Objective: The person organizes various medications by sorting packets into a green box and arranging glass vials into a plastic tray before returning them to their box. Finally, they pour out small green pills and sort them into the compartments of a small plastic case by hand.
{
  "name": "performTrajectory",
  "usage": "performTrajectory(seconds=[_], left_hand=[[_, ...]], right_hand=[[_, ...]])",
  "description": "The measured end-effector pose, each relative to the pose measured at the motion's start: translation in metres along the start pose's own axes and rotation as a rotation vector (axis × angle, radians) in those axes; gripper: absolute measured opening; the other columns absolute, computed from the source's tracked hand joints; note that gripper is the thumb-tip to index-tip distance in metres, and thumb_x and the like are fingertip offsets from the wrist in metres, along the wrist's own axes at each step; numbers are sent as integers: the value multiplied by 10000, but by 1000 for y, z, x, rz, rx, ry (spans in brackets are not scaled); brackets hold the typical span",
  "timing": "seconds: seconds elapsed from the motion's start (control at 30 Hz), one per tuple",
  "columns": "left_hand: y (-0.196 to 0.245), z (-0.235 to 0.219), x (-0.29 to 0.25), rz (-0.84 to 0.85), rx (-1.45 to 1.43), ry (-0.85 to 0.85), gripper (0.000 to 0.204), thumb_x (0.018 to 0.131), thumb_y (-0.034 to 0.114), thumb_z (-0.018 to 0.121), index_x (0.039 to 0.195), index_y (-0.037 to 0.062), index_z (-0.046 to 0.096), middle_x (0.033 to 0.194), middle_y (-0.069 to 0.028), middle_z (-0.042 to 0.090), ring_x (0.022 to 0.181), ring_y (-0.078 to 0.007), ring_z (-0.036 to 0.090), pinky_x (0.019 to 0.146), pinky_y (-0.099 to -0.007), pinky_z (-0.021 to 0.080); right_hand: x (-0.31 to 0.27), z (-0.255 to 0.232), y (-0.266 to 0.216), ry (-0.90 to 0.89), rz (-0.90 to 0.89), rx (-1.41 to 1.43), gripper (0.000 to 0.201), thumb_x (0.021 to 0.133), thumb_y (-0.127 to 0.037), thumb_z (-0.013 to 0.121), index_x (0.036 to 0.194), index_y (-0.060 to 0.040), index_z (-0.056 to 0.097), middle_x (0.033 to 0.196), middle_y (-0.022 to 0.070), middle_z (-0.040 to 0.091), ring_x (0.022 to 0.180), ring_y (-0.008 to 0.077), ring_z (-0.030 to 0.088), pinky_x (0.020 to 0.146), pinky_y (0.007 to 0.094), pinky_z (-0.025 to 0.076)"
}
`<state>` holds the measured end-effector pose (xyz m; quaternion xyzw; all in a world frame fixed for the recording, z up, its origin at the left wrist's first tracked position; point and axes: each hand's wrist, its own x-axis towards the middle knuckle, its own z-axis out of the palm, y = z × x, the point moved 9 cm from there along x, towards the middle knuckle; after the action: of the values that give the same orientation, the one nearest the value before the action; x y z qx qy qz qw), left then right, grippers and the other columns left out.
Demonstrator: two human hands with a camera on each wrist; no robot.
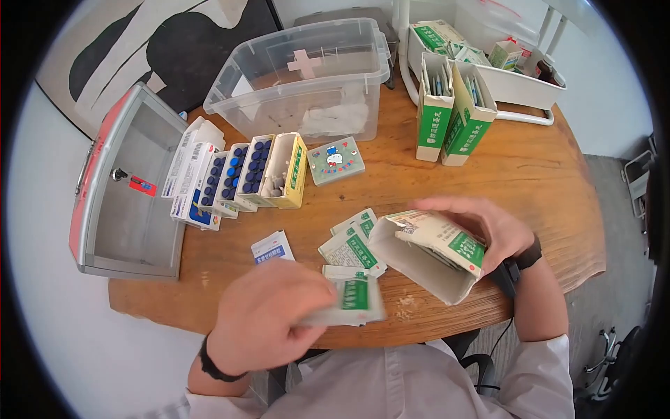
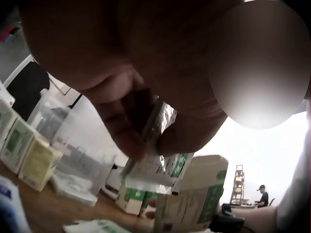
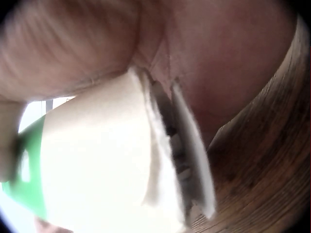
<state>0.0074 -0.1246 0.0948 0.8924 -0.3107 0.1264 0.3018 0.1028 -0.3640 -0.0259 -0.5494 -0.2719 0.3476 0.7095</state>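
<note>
My left hand (image 1: 269,314) pinches a small foil-backed sachet (image 1: 354,299) with a green label between thumb and fingers, over the front of the table. In the left wrist view the silvery sachet (image 2: 154,171) shows between the fingertips. My right hand (image 1: 499,227) grips a white and green cardboard medicine box (image 1: 392,255), tilted with its open end toward me. Sachets are partly visible inside it. The right wrist view shows the box (image 3: 97,160) close against the palm. Several green-printed sachets (image 1: 349,249) lie on the table between the hands, beside a blue-printed sachet (image 1: 272,247).
Two upright green boxes (image 1: 434,129) of sachets stand at the back right, before a white bin (image 1: 520,84). A clear plastic tub (image 1: 244,70) is behind. Boxes of blue-capped vials (image 1: 255,164), a Hello Kitty case (image 1: 336,162) and an open medicine chest (image 1: 129,188) stand left.
</note>
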Motion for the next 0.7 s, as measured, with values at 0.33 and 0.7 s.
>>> performTrajectory(seconds=[0.33, 0.7], left_hand=[[63, 38, 42, 393, 363, -92, 315, 841, 182, 763, 1142, 105, 815, 1092, -8, 718, 973, -175, 651, 763, -333, 516], [59, 63, 39, 392, 293, -316, 374, 914, 183, 721, 1265, 67, 773, 1150, -101, 751, 1116, -242, 711, 886, -396, 552]], right_hand=[[-1, 3, 0, 2, 18, -52, 1236, 603, -186, 1074, 1665, 28, 480, 1611, 149, 585, 1459, 212, 557, 1274, 351, 379], [0, 2, -3, -23, -62, -228, 1225, 605, -201, 1075, 1669, -13, 498, 1572, 140, 617, 1427, 220, 587, 1249, 366, 410]])
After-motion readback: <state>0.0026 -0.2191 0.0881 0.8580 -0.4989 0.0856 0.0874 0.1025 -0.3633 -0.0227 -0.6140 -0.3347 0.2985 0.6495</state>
